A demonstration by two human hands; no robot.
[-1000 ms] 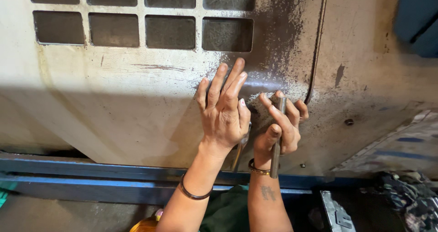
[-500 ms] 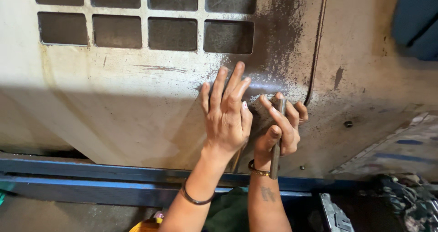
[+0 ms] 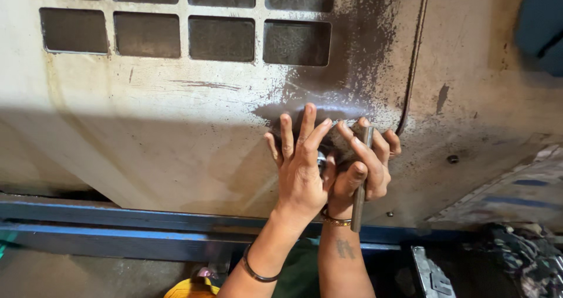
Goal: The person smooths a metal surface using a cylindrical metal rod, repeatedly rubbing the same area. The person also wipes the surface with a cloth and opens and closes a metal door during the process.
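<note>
Against the dirty cream metal panel (image 3: pixel 176 134), both hands are working close together just below the row of dark square openings (image 3: pixel 223 38). The left hand (image 3: pixel 300 169) is pressing flat on the panel with its fingers spread and pointing up, gripping nothing. The right hand (image 3: pixel 363 163) is lying just beside it, touching it at the thumb, and is curling its fingers closed around a thin grey metal rod (image 3: pixel 361 178), which is standing nearly upright along the palm, its lower end sticking out below the hand near a bangle (image 3: pixel 335 220). A small shiny part is showing between the two hands; what it is cannot be told. A blue rail (image 3: pixel 117 233) is running along beneath the panel.
</note>
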